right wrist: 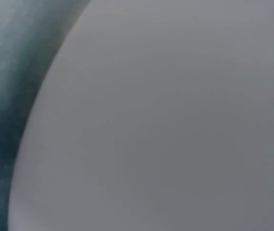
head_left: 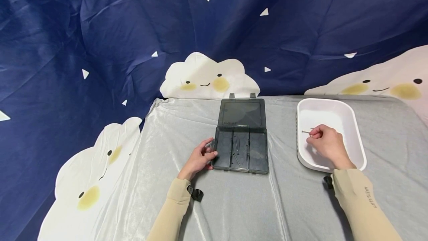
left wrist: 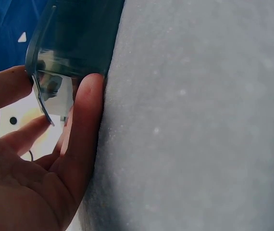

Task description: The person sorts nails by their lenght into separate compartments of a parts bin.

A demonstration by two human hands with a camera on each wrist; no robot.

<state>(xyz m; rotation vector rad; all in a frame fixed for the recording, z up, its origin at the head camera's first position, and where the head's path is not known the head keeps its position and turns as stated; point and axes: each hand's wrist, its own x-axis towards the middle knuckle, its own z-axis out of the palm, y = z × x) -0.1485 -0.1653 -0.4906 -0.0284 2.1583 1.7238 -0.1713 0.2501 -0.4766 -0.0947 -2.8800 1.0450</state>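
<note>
On the grey cloth lies a translucent dark plastic organizer box [head_left: 257, 151] with its lid [head_left: 242, 112] tipped back. My left hand [head_left: 199, 157] holds the box by its left side; in the left wrist view the thumb and fingers are around its corner [left wrist: 79, 43]. Several thin metal screws [head_left: 236, 145] lie in the middle compartment. Over the white tray [head_left: 351, 122], my right hand [head_left: 327, 144] pinches a long thin screw [head_left: 305, 132] between thumb and fingertips, its head pointing left. Another thin piece shows just behind it, partly hidden by the fingers.
Grey velvety cloth [head_left: 234, 203] covers the table, with folds running toward the front. Behind hangs a dark blue curtain [head_left: 133, 29] with clouds and white triangles. In the right wrist view the tray's white wall [right wrist: 151, 120] fills most of the picture.
</note>
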